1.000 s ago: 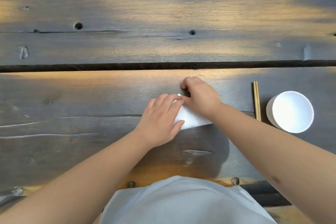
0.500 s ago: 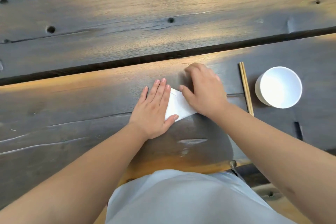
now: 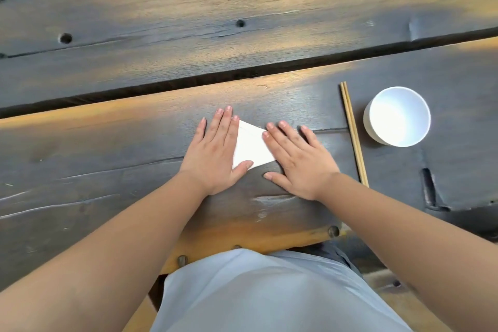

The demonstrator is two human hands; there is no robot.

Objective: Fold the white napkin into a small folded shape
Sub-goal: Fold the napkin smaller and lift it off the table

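Observation:
The white napkin (image 3: 250,147) lies folded small on the dark wooden table (image 3: 107,148), showing as a white wedge between my two hands. My left hand (image 3: 215,152) lies flat, palm down, over the napkin's left part, its thumb resting on the lower corner. My right hand (image 3: 297,160) lies flat too, fingers spread, covering the napkin's right side with the index fingertip at the upper right corner. Neither hand grips anything; both press down with straight fingers. Part of the napkin is hidden under the palms.
A pair of wooden chopsticks (image 3: 353,133) lies lengthwise right of my right hand. A white bowl (image 3: 398,116) stands beyond them. A deep gap (image 3: 188,81) between planks runs across the table behind the hands. The table's near edge is at my body.
My right hand has uncurled from a pinch at the napkin's top and now lies flat. The left hand shifted slightly left, exposing more napkin. The view has tilted.

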